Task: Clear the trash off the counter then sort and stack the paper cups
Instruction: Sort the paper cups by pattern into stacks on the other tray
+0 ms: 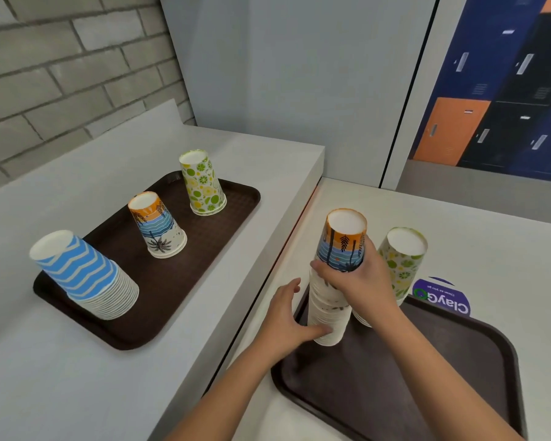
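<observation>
Left hand (283, 319): fingers spread and relaxed, thumb tip touching the lowest rims of the palm-print cup stack (344, 246), gripping nothing. Right hand (358, 281): fingers and thumb wrapped round the upper part of the same stack, just under the orange band of its topmost cup. Palm-print cup stack: inverted, tall, leaning slightly, standing on the far left corner of the near tray (427, 377), a dark brown textured tray lying on the lower counter (474, 224). Lime-print cup stack (403, 262): inverted, just beside the palm-print stack on its right, at the tray's far edge, its base partly hidden by the right forearm. Purple sticker (442, 297): round, on the lower counter, partly under the tray's far rim. Upper counter (61, 377): pale, to the left, one step higher. Far tray (204, 249): dark brown, lying on the upper counter. Blue zigzag cup stack (83, 275): inverted, many rims showing, at the far tray's near end. Palm-print cup (158, 227): inverted, mid-tray. Lime-print cup (202, 186): inverted, at the tray's far end, well apart from the others. Brick wall (45, 74): grey, behind the upper counter. Lockers (506, 90): blue, orange and black, at far right.
</observation>
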A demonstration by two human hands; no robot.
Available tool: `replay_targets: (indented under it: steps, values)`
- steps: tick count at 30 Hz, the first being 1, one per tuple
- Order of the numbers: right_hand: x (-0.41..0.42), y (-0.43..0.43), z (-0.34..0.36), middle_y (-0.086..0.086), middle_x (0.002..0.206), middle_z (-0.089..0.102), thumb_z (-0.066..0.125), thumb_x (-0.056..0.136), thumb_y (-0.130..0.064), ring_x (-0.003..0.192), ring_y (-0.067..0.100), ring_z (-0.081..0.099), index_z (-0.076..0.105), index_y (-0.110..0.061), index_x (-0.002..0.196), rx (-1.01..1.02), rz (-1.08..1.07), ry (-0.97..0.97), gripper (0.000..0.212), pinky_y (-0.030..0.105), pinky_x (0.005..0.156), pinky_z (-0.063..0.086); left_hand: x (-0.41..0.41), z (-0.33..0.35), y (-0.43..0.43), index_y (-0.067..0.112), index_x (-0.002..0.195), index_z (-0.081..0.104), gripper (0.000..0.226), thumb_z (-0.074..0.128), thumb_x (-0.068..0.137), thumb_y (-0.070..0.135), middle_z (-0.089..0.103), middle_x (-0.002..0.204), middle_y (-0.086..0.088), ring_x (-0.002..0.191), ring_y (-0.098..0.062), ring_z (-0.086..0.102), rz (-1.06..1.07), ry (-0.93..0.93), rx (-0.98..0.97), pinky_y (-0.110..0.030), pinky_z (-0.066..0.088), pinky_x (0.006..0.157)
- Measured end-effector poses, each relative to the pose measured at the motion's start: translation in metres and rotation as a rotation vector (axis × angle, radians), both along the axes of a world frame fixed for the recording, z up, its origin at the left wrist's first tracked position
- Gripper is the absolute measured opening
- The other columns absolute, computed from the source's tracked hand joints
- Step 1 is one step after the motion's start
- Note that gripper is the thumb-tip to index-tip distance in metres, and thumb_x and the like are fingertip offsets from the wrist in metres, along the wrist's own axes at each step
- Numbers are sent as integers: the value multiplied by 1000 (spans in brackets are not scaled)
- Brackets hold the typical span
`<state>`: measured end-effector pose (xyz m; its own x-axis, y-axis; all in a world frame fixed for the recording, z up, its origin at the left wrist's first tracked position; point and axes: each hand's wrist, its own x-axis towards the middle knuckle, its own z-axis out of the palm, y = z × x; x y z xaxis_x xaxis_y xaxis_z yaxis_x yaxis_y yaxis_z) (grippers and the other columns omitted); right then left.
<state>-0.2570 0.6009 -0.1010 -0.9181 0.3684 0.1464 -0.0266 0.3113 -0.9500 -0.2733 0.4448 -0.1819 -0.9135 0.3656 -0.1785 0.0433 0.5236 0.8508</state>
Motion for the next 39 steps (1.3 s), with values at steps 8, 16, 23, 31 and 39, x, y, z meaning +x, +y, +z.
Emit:
replay_targets:
  steps: [8, 16, 23, 31, 39]
  values:
    - [6, 7, 33, -16, 98, 69, 85, 61, -38, 89, -4, 65, 57, -29, 110, -93, -36, 72, 58, 17, 73, 53, 0, 30, 25, 43, 131, 37, 95, 84, 48, 55, 48, 129, 22, 120, 1, 47, -16, 95, 105, -25, 47, 96]
    - [10, 15, 63, -9, 92, 73, 82, 70, -27, 84, 5, 70, 63, -22, 104, -299, -98, 226, 40, 18, 67, 55, -1, 34, 45, 30, 119, 52, 81, 86, 48, 49, 62, 114, 15, 108, -2, 59, 51, 153, 158, -34, 54, 91]
    - [8, 24, 75, -3, 98, 73, 80, 71, -30, 92, 12, 70, 64, -21, 105, -471, -128, 257, 38, 31, 78, 56, -5, 34, 49, 29, 111, 54, 63, 85, 57, 38, 66, 105, 14, 99, -3, 64, 93, 210, 96, -24, 56, 84]
    - [10, 33, 79, 1, 94, 73, 77, 77, -18, 92, 17, 71, 65, -20, 97, -731, -170, 270, 23, 32, 81, 57, -8, 58, 46, 44, 96, 51, 55, 86, 55, 39, 63, 93, 26, 86, 20, 58, 174, 239, 141, 1, 45, 67]
    - [12, 37, 86, -2, 94, 72, 74, 79, -17, 95, 14, 70, 63, -19, 103, -836, -143, 322, 26, 28, 80, 55, -14, 76, 42, 29, 104, 59, 55, 88, 57, 34, 68, 95, 19, 84, 14, 62, 251, 209, 255, -4, 48, 68]
